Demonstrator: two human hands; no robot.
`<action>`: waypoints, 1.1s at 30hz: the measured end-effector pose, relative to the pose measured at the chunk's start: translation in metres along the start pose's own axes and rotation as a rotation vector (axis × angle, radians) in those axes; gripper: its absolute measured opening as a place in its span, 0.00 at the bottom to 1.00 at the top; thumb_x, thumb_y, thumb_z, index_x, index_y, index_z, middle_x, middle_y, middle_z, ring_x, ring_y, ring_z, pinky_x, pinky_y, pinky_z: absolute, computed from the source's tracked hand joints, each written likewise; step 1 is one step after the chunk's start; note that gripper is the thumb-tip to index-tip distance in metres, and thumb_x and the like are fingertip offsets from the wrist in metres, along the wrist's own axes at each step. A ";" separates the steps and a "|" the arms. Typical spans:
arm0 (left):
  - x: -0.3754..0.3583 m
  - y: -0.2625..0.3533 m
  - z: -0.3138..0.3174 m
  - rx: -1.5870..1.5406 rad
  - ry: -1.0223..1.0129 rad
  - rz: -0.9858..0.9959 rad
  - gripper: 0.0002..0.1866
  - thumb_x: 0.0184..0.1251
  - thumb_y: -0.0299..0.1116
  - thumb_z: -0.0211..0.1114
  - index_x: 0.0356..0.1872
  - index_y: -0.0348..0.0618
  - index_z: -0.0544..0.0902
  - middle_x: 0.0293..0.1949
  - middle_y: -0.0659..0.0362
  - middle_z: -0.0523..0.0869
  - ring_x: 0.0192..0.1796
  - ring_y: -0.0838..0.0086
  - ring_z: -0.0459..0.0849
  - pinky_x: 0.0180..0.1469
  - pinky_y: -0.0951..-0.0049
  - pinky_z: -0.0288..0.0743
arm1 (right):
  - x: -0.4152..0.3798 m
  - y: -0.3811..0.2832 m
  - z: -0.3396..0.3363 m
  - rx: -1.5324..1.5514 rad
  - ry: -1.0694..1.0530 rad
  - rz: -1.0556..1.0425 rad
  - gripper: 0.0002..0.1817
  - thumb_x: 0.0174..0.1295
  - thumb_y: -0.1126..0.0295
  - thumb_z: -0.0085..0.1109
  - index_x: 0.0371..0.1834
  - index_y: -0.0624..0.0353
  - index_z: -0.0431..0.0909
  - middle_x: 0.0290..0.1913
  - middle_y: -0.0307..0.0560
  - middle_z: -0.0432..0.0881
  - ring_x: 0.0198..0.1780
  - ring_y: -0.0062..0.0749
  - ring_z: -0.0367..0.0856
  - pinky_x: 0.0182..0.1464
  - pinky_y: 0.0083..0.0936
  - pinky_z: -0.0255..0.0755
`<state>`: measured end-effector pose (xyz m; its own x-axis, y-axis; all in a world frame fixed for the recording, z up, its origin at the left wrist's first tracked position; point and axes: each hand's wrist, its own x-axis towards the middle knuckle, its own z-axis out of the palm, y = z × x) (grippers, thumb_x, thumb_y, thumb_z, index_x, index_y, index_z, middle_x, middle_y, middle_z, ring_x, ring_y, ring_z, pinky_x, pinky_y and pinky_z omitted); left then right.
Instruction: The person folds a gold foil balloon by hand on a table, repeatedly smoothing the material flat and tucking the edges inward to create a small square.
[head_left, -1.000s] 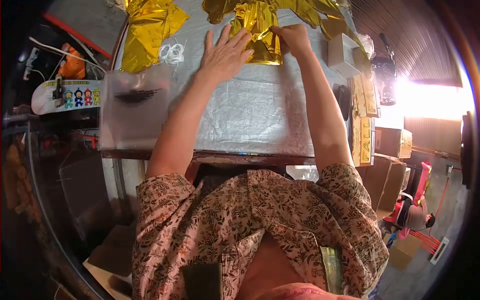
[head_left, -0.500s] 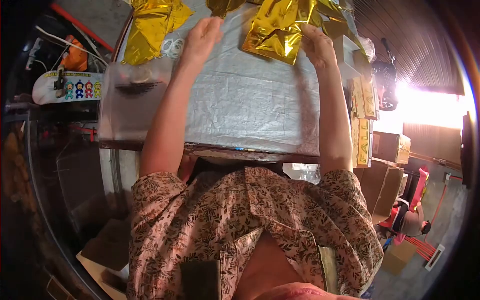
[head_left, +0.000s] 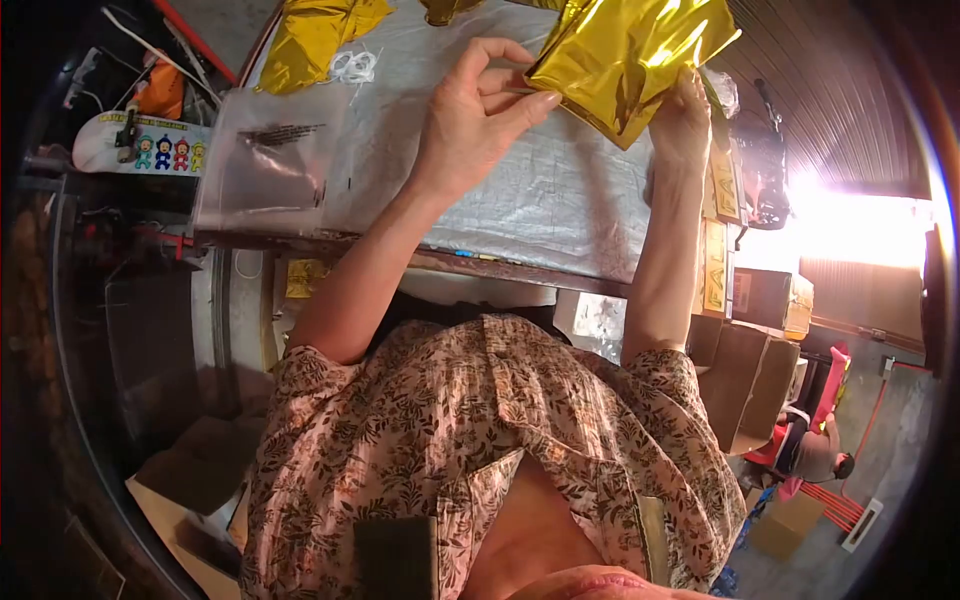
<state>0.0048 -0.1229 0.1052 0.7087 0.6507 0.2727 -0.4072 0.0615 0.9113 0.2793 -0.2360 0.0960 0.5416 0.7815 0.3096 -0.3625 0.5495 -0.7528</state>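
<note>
My right hand (head_left: 682, 118) grips a shiny folded piece of gold foil (head_left: 630, 75) by its lower right side, holding it up over the far part of the table. My left hand (head_left: 480, 115) is at the foil's left corner, its thumb and curled fingers closing on that edge. Part of the fingertips is hidden by the foil. Another crumpled gold foil piece (head_left: 325, 40) lies at the far left of the table, with a small coil of white ribbon or tubing (head_left: 353, 67) beside it.
A silvery sheet (head_left: 400, 110) covers the table. A clear plastic bag (head_left: 265, 165) lies at its left edge. Cardboard boxes (head_left: 762, 385) stand at the right. A skateboard (head_left: 150, 147) is on the left. Another person (head_left: 805, 445) is farther off at the right.
The gold foil has been lifted and turned in my right hand. My left hand has moved right, from the table's middle to the foil's left corner.
</note>
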 end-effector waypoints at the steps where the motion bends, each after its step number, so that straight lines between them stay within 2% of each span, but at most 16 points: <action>1: -0.004 0.002 0.005 0.001 0.024 0.065 0.19 0.73 0.23 0.71 0.59 0.40 0.73 0.48 0.53 0.91 0.50 0.74 0.91 0.49 0.75 0.87 | -0.004 -0.001 0.004 -0.029 0.066 -0.033 0.19 0.72 0.69 0.64 0.64 0.63 0.78 0.63 0.46 0.83 0.66 0.37 0.80 0.73 0.40 0.70; 3: -0.011 0.008 0.013 0.002 0.044 0.132 0.18 0.72 0.23 0.71 0.57 0.40 0.74 0.45 0.55 0.92 0.47 0.77 0.91 0.45 0.78 0.86 | -0.015 -0.004 0.011 -0.037 0.088 -0.040 0.22 0.73 0.69 0.63 0.67 0.64 0.76 0.64 0.47 0.83 0.67 0.38 0.79 0.73 0.41 0.70; 5: -0.019 0.015 0.018 0.093 0.045 0.179 0.17 0.72 0.22 0.71 0.56 0.39 0.75 0.45 0.55 0.92 0.48 0.77 0.92 0.44 0.80 0.85 | -0.021 -0.007 0.015 0.130 0.006 -0.013 0.14 0.73 0.72 0.64 0.60 0.61 0.81 0.58 0.45 0.88 0.60 0.37 0.87 0.64 0.41 0.83; 12: -0.039 0.030 0.019 0.322 -0.020 0.163 0.16 0.72 0.21 0.71 0.57 0.36 0.78 0.46 0.56 0.91 0.48 0.81 0.90 0.46 0.83 0.84 | -0.030 -0.007 0.011 0.156 0.045 -0.095 0.14 0.70 0.76 0.66 0.57 0.60 0.81 0.58 0.45 0.88 0.60 0.35 0.86 0.66 0.39 0.81; 15: -0.044 0.034 0.017 0.323 -0.007 0.182 0.14 0.71 0.22 0.72 0.55 0.35 0.81 0.43 0.58 0.92 0.47 0.82 0.90 0.46 0.83 0.84 | -0.034 -0.011 0.023 0.112 0.020 -0.118 0.12 0.70 0.76 0.67 0.55 0.60 0.81 0.57 0.45 0.88 0.60 0.33 0.86 0.67 0.37 0.80; 20: -0.051 0.038 0.009 0.451 -0.054 0.195 0.09 0.70 0.24 0.74 0.46 0.34 0.85 0.39 0.62 0.92 0.44 0.83 0.90 0.45 0.84 0.84 | -0.042 -0.016 0.032 0.098 -0.012 -0.168 0.15 0.70 0.75 0.68 0.57 0.60 0.79 0.56 0.44 0.87 0.59 0.31 0.85 0.66 0.35 0.80; 24: -0.053 0.041 0.008 0.436 -0.027 0.218 0.08 0.69 0.24 0.75 0.44 0.36 0.85 0.37 0.63 0.92 0.43 0.85 0.89 0.43 0.84 0.83 | -0.045 -0.017 0.035 0.126 -0.028 -0.171 0.17 0.70 0.76 0.68 0.60 0.61 0.77 0.58 0.43 0.86 0.60 0.31 0.85 0.66 0.34 0.79; 29: -0.056 0.051 0.005 0.594 -0.078 0.203 0.08 0.67 0.26 0.77 0.37 0.38 0.83 0.33 0.63 0.91 0.41 0.86 0.89 0.38 0.85 0.82 | -0.048 -0.017 0.044 0.142 -0.013 -0.177 0.19 0.69 0.76 0.68 0.62 0.62 0.77 0.58 0.43 0.86 0.60 0.31 0.84 0.67 0.34 0.79; 33: -0.054 0.044 0.004 0.582 -0.118 0.173 0.10 0.67 0.26 0.77 0.41 0.38 0.82 0.33 0.61 0.92 0.42 0.83 0.91 0.39 0.84 0.83 | -0.048 -0.016 0.040 0.105 0.012 -0.193 0.19 0.69 0.76 0.69 0.61 0.61 0.78 0.57 0.42 0.87 0.59 0.30 0.85 0.67 0.34 0.80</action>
<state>-0.0490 -0.1582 0.1322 0.7327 0.5245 0.4337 -0.1641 -0.4822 0.8605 0.2290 -0.2706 0.1162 0.6173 0.6556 0.4349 -0.3280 0.7169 -0.6152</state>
